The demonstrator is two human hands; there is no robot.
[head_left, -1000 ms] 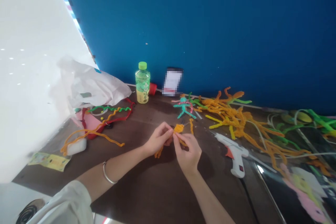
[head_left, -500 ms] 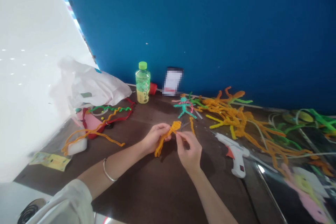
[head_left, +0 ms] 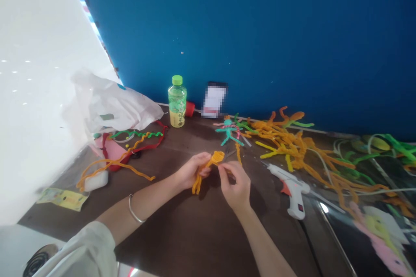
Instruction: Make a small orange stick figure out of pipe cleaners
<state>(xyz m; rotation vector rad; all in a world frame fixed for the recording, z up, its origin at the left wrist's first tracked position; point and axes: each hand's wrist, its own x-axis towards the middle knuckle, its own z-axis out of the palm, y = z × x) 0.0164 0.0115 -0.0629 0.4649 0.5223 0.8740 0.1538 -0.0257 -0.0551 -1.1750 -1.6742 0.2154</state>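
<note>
Orange pipe-cleaner bundle [head_left: 216, 157] held mid-table, above the brown table [head_left: 182, 242].

My left hand [head_left: 191, 171] is clenched around it; my right hand [head_left: 234, 184] pinches just beside the loop, contact unclear. A pinch close to the loop should hold the twist firmest. Forearms angle inward from the near edge.

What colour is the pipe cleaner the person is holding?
The pipe cleaner is golden orange, shown best in the head view.

Your left arm [head_left: 139, 210] reaches in from the lower left of the frame, and your left hand [head_left: 191, 171] curls closed just below centre. Your right forearm [head_left: 263, 238] rises from the bottom edge; your right hand [head_left: 234, 185] sits just beside the left, its fingers [head_left: 225, 169] pinched together, tips angled toward the left hand.
</note>
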